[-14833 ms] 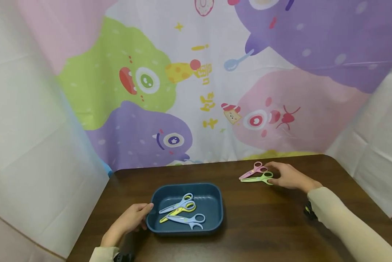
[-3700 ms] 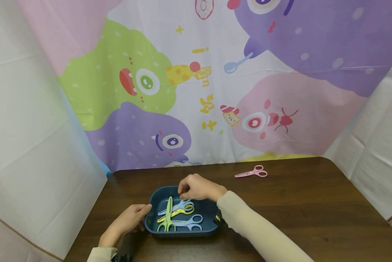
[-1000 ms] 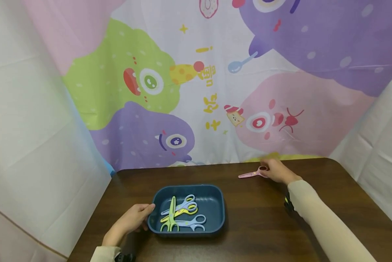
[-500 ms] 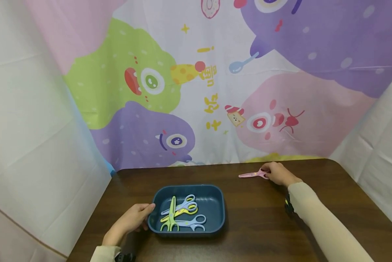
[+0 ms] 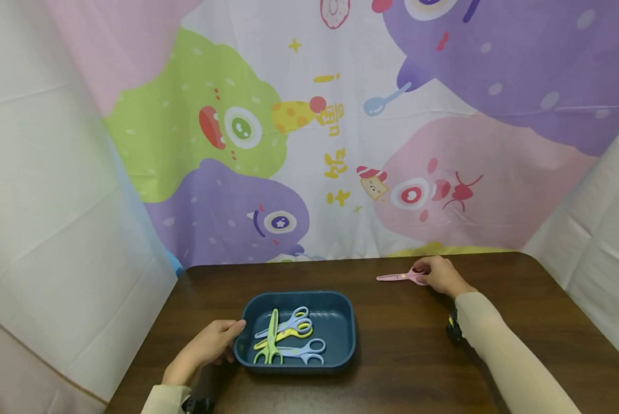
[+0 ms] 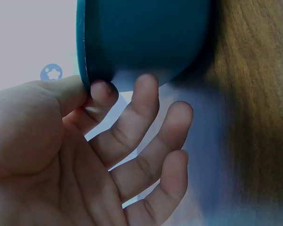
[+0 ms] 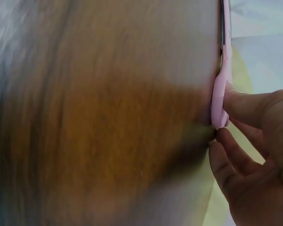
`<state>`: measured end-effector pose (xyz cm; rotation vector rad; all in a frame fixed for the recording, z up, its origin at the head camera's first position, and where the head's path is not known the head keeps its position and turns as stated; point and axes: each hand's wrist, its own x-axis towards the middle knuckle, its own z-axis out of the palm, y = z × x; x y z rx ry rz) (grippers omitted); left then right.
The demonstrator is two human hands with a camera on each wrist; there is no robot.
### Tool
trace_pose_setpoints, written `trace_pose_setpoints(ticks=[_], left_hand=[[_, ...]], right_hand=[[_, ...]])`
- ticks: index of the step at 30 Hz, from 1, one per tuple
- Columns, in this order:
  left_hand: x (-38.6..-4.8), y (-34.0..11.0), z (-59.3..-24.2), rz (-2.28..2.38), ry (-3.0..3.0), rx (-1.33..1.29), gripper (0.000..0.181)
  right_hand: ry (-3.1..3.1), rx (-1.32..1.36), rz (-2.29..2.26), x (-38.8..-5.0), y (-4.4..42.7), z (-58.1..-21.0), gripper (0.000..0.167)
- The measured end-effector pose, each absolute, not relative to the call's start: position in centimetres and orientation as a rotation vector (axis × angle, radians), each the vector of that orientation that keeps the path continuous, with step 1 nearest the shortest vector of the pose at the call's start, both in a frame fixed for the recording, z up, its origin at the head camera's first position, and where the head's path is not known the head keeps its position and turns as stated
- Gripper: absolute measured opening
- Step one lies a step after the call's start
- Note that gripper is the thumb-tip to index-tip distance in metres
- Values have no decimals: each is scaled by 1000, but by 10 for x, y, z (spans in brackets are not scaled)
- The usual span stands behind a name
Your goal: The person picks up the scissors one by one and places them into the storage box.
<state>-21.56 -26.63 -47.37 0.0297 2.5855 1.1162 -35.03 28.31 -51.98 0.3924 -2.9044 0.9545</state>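
At the far right of the table, my right hand (image 5: 442,276) pinches the handle loops of a pair of pink scissors (image 5: 398,277). Their blades point left. Seen from the right wrist, thumb and fingers close on the pink handle, which hides part of the fingertips. My left hand (image 5: 206,346) holds the left rim of a dark blue tray (image 5: 335,329) between thumb and index finger; the other fingers curve loosely below. Inside the tray lie green scissors (image 5: 272,336) across yellow scissors (image 5: 260,345), with light blue scissors (image 5: 298,323) and a second light blue pair (image 5: 305,351).
The dark wooden table (image 5: 407,356) ends at the back against a hanging cloth (image 5: 340,224) printed with cartoon monsters. White cloth walls stand on both sides. Dark straps with devices sit at both wrists.
Earlier the green scissors went from the table into the tray. My right hand has since returned to the pink scissors and closed on their handle. My left hand has stayed at the rim.
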Motion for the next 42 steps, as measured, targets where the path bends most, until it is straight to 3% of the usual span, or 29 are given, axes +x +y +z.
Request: trace_pose_setpoints(ticks=[22, 42], left_hand=[[-216, -266, -472, 1115, 2585, 34, 42], [-217, -265, -473, 1112, 2584, -6, 41]], right_hand=[[-2976, 229, 868, -348, 261, -516, 16], [-2881, 416, 711, -347, 260, -524, 14]])
